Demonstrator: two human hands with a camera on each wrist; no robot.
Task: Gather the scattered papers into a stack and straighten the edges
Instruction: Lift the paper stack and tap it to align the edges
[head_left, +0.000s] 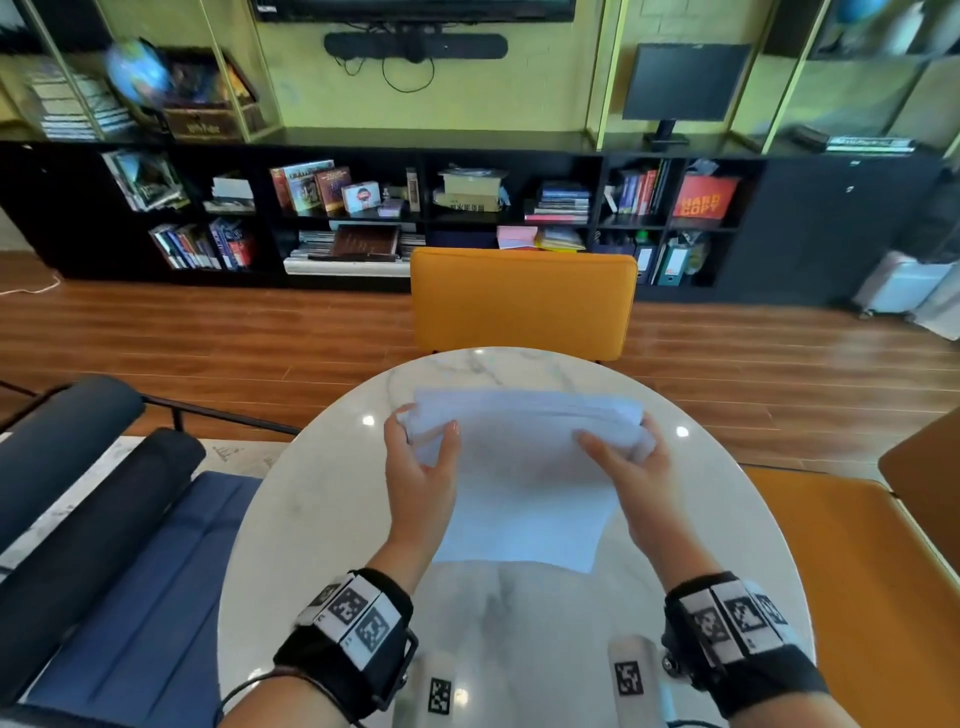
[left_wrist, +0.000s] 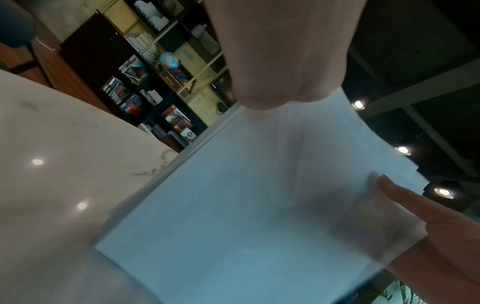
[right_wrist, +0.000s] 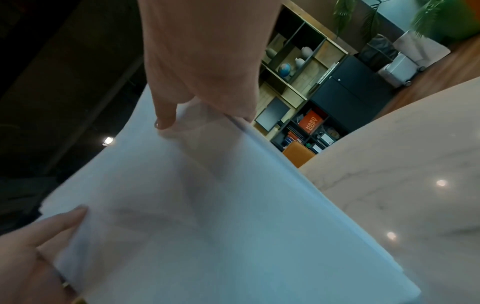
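A stack of white papers (head_left: 524, 467) is held tilted above the round marble table (head_left: 322, 493), its top edge bent away from me. My left hand (head_left: 423, 452) grips the stack's left side, thumb on the near face and fingers behind. My right hand (head_left: 623, 457) grips the right side the same way. In the left wrist view the papers (left_wrist: 246, 205) fill the middle, with the right hand's thumb (left_wrist: 415, 205) on them. In the right wrist view the papers (right_wrist: 207, 226) stand on edge near the table top, the left hand's thumb (right_wrist: 52, 226) pressed on the sheet.
An orange chair (head_left: 522, 306) stands at the table's far side, another orange seat (head_left: 862, 571) at the right, and a dark blue sofa (head_left: 119, 545) at the left. A black bookshelf (head_left: 415, 208) lines the far wall across a wooden floor.
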